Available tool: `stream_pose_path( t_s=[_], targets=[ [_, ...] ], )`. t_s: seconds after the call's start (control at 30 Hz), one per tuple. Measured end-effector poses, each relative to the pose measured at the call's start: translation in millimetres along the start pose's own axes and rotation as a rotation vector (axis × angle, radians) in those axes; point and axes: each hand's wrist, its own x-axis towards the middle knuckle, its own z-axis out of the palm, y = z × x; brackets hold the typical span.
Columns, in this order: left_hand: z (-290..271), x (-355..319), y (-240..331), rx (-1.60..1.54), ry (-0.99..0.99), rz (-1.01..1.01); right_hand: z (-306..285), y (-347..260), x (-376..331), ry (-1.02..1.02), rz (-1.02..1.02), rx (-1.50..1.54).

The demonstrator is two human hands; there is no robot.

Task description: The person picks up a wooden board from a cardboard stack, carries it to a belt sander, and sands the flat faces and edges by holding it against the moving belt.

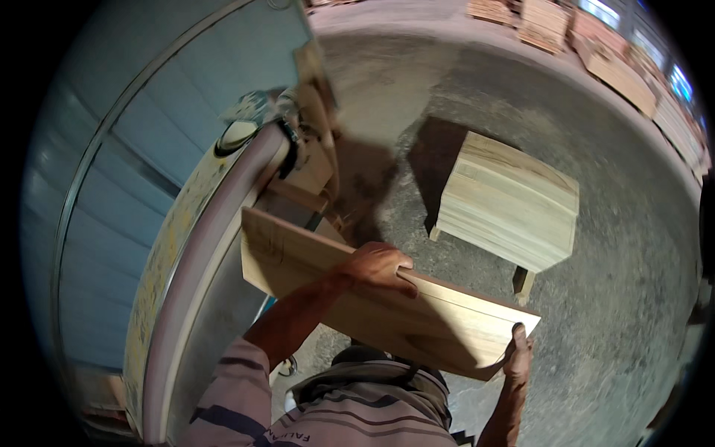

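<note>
A wide, pale wooden board (439, 316) is held in front of my body, tilted, with its left end close to a long machine. My left hand (381, 270) is closed over the board's far edge near the middle, fingers wrapped round it. At the right end my right hand (519, 352) grips the corner, thumb on the face and the other fingers partly hidden behind. The machine carries a long pinkish-brown band (195, 249), which looks like a sanding belt. Whether the board touches the belt, I cannot tell.
A stack of pale boards (514, 197) rests on wooden supports beyond my right hand. A bluish panelled wall (149, 112) rises at left. Wood pieces (316, 167) and a cloth-like bundle (253, 108) lie by the machine's far end. Stacked timber (614, 71) lines the far right.
</note>
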Motion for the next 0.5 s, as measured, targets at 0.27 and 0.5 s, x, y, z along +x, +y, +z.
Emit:
stream_pose_path(
  t_s=[0.27, 0.5],
  targets=[
    [7, 2, -3, 0.006, -0.098, -0.312, 9, 22, -1, 0.033, 0.092, 0.039],
    [83, -29, -27, 0.044, 0.841, -0.202, 14, 32, 14, -0.076, 0.155, -0.117]
  ],
)
